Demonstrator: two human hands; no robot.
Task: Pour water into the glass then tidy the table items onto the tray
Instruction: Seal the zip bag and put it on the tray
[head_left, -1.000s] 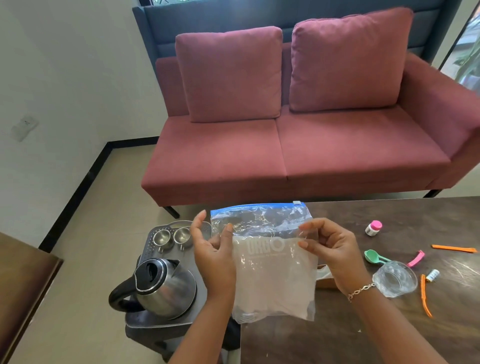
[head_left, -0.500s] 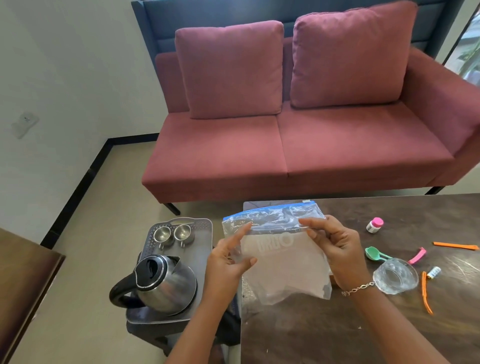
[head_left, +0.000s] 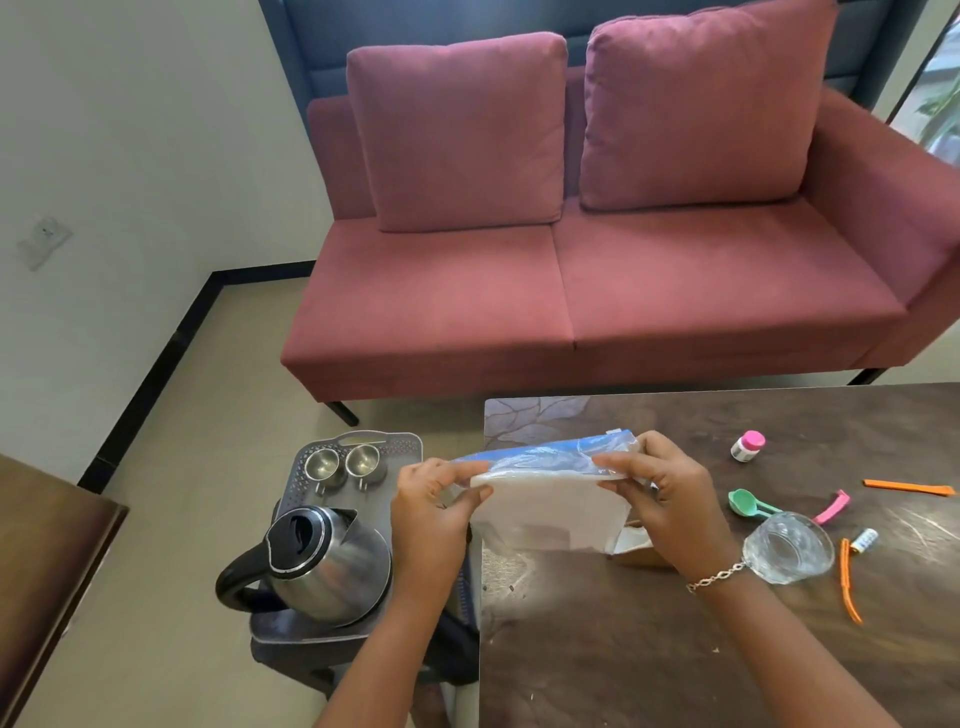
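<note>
At frame centre, the left hand (head_left: 431, 512) and right hand (head_left: 660, 499) each pinch a top corner of the zip bag (head_left: 550, 514) over the worktop (head_left: 727, 649). It looks light, limp and slippery; its blue seal strip (head_left: 530, 457) seems the surest hold.

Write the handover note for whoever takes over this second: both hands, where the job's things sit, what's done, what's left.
Left hand and right hand each pinch the top edge of the zip bag, held over the table.
Kettle and two steel cups stand on the tray, left of the table.
Glass sits by the right wrist; water inside: cannot tell.
Done: no table item is on the tray.
Left: tidy green spoon, pink clip, pink-capped bottle, orange strips, small vial, bag.
</note>
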